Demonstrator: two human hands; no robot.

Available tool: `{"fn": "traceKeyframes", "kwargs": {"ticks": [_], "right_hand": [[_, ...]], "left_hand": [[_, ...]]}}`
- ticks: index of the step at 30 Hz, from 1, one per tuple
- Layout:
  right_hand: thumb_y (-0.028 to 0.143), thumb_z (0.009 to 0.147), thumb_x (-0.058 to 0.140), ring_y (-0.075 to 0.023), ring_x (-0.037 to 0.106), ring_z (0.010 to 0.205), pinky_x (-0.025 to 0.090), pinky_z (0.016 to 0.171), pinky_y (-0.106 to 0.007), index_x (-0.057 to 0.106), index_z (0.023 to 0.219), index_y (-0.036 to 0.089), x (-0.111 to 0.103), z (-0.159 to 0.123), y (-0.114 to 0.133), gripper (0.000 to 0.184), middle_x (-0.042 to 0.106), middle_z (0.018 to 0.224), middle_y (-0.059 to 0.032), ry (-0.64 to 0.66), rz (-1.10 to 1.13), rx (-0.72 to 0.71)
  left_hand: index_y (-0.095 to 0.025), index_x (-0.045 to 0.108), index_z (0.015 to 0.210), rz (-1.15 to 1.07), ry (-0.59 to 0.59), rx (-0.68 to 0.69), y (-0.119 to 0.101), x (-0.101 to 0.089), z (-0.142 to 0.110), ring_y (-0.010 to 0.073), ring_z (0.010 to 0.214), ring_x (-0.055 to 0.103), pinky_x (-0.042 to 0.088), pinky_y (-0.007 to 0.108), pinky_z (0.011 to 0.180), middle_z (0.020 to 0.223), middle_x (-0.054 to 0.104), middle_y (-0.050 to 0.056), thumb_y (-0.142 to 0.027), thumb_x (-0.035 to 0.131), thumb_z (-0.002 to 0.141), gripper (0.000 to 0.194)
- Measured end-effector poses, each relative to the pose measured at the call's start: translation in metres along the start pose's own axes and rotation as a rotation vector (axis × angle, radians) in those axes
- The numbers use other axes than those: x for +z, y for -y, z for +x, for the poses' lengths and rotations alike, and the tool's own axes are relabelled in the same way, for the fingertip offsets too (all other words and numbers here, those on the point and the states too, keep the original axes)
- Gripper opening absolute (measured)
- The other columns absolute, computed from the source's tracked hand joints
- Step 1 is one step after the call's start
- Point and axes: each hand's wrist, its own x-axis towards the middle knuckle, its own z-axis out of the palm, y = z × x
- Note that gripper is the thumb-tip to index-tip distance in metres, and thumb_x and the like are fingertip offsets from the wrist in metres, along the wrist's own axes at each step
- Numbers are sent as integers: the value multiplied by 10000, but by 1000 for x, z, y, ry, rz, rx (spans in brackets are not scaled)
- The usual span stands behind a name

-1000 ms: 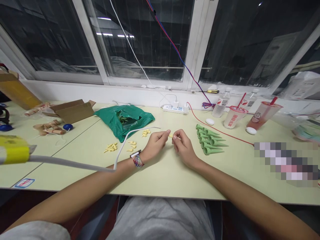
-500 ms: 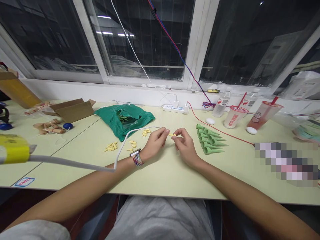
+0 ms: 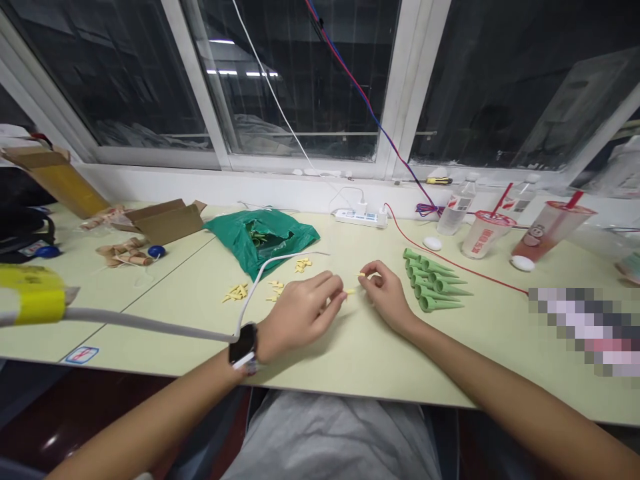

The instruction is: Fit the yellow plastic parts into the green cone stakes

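Note:
My left hand [image 3: 309, 310], a watch on its wrist, pinches a small yellow plastic piece [image 3: 351, 291] at its fingertips. My right hand [image 3: 386, 297] is close beside it, thumb and forefinger closed on another small yellow piece [image 3: 361, 275]. The two pieces are apart. Left of the hands, similar yellow pieces lie in small groups: one pile [image 3: 235, 292] farthest left, one [image 3: 275, 291] partly behind my left hand, and one [image 3: 303, 265] near the bag. Several green hollow cones [image 3: 436, 285] are stacked in rows just right of my right hand.
A torn green plastic bag [image 3: 227, 233] holds green items. A white cable [image 3: 150, 325] crosses in front at left. Behind stand a power strip [image 3: 361, 218], a plastic bottle [image 3: 456, 207] and drink cups [image 3: 487, 235]. A cardboard box [image 3: 170, 223] and wooden toys [image 3: 125, 253] lie left.
My hands have moved apart, each with a yellow piece; before, they met at one spot. My left hand has turned back-up and come nearer. The view has shifted slightly left.

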Motion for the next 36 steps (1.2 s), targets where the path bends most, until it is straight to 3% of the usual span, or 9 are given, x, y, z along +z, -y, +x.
{"fn": "traceKeyframes", "kwargs": {"ticks": [3, 8, 12, 18, 22, 32, 36], "right_hand": [[317, 918, 696, -122, 543, 648, 440, 643, -289, 673, 916, 219, 10, -2, -1, 101, 649, 924, -2, 107, -123, -113], [220, 941, 696, -106, 564, 674, 459, 711, -292, 722, 968, 223, 39, -6, 9, 37, 639, 991, -6, 315, -299, -303], [236, 981, 686, -126, 623, 770, 457, 744, -288, 730, 1002, 223, 70, 1, 15, 50, 660, 1039, -13, 353, -399, -373], [329, 1031, 648, -145, 665, 891, 448, 784, -298, 739, 1046, 234, 115, 26, 12, 133, 674, 1087, -5, 378, -452, -379], [377, 1054, 607, -144, 649, 895, 430, 779, -293, 719, 1041, 259, 131, 34, 9, 163, 642, 1038, 13, 402, -485, -380], [405, 1036, 635, -161, 623, 891, 408, 785, -297, 734, 931, 245, 136, 38, 9, 215, 685, 967, 1, 412, -451, -300], [315, 1044, 577, -168, 620, 896, 423, 784, -294, 707, 857, 229, 131, 41, 8, 244, 690, 932, -6, 313, -357, -270]], "left_hand": [[-210, 627, 984, 22, 28, -134, 20, -27, -32, 172, 800, 629, 441, 297, 713, 947, 669, 35, -363, 416, 1106, 287], [-219, 742, 1013, 80, 12, -439, 90, -75, -80, 209, 881, 670, 510, 300, 761, 1073, 743, 52, -536, 505, 1044, 397], [-229, 791, 1016, 101, -33, -602, 119, -97, -99, 187, 835, 645, 514, 289, 769, 1074, 771, 25, -539, 605, 976, 364], [-225, 827, 970, 30, -62, -655, 132, -94, -102, 213, 852, 656, 508, 314, 772, 1038, 780, 50, -595, 665, 875, 414], [-206, 830, 967, 21, -69, -666, 138, -91, -104, 223, 853, 661, 506, 329, 778, 1029, 771, 66, -601, 663, 849, 445], [-217, 831, 979, 51, -61, -655, 143, -87, -104, 215, 807, 656, 518, 341, 766, 1041, 767, 64, -599, 635, 852, 447], [-222, 814, 998, 61, -57, -645, 143, -87, -104, 224, 836, 671, 534, 351, 772, 1091, 762, 68, -613, 613, 884, 454]]}}
